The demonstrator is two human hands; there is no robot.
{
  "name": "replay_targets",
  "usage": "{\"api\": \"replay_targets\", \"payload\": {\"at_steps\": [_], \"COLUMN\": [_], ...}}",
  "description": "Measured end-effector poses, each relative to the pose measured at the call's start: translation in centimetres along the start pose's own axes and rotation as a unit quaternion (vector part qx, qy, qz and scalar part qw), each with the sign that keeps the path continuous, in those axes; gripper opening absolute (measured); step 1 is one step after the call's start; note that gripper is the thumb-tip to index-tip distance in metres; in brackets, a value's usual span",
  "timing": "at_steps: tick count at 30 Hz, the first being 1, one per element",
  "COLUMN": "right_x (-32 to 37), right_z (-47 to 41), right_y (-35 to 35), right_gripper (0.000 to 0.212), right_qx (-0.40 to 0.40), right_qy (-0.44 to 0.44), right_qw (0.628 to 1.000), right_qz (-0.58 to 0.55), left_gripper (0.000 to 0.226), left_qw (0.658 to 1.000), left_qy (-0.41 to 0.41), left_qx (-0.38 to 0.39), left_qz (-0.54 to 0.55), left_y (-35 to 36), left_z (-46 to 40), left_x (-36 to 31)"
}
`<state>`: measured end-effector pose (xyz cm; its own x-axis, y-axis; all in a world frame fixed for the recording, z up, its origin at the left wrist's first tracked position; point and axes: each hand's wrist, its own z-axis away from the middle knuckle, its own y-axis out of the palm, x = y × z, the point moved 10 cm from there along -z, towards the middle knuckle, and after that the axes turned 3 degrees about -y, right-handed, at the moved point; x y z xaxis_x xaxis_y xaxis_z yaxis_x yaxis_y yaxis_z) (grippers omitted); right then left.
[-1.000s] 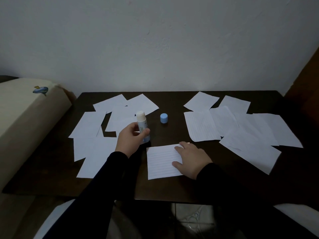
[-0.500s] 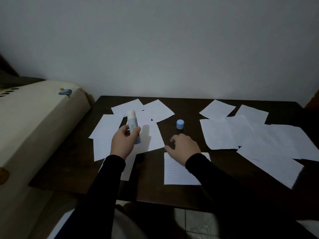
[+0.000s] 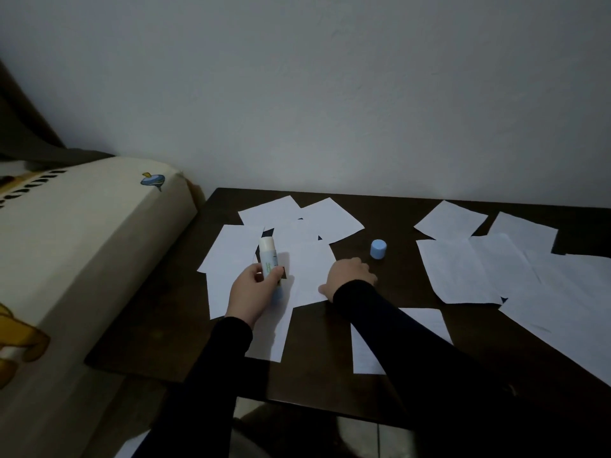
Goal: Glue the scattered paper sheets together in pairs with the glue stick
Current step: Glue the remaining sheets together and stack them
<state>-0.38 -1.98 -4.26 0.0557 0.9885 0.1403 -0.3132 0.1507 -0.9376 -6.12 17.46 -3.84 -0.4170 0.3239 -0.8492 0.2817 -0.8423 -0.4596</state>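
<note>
left hand fingers are wrapped round the uncapped glue stick, which is held upright over the left cluster of paper sheets on the tabletop, while the right hand is laid with loosely curled fingers on the edge of one sheet near the blue cap, apparently holding nothing. a neighbouring overlapped sheet could be dragged along, or the exposed glue smeared on a stray sheet. the lined sheet is partly covered by the right sleeve, and the right-hand sheets are cut off.
</note>
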Motion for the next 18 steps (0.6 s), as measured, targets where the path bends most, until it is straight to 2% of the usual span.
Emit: {"api": "replay_targets", "payload": {"at_steps": [5, 10, 14, 18], "right_x": [0.3, 0.1, -0.8, -3.2], "right_z": [-0.9, -1.1, -1.1, -0.3], "right_y": [0.3, 0.7, 0.3, -2.3], "right_gripper": [0.049, 0.019, 0.014, 0.012], "right_qx": [0.014, 0.002, 0.001, -0.050], "right_qy": [0.030, 0.003, -0.028, -0.056], "right_qw": [0.999, 0.994, 0.978, 0.960], "right_qz": [-0.028, -0.105, -0.205, -0.271], "left_gripper": [0.047, 0.049, 0.046, 0.044], "left_qw": [1.000, 1.000, 0.999, 0.999], "left_qy": [0.004, -0.004, -0.001, 0.002], "left_qx": [0.002, -0.016, -0.021, -0.022], "left_qz": [0.004, 0.013, 0.024, 0.042], "left_y": [-0.1, -0.5, -0.3, 0.4], "left_z": [0.0, -0.1, 0.0, 0.5], "left_x": [0.2, 0.2, -0.4, -1.4]}}
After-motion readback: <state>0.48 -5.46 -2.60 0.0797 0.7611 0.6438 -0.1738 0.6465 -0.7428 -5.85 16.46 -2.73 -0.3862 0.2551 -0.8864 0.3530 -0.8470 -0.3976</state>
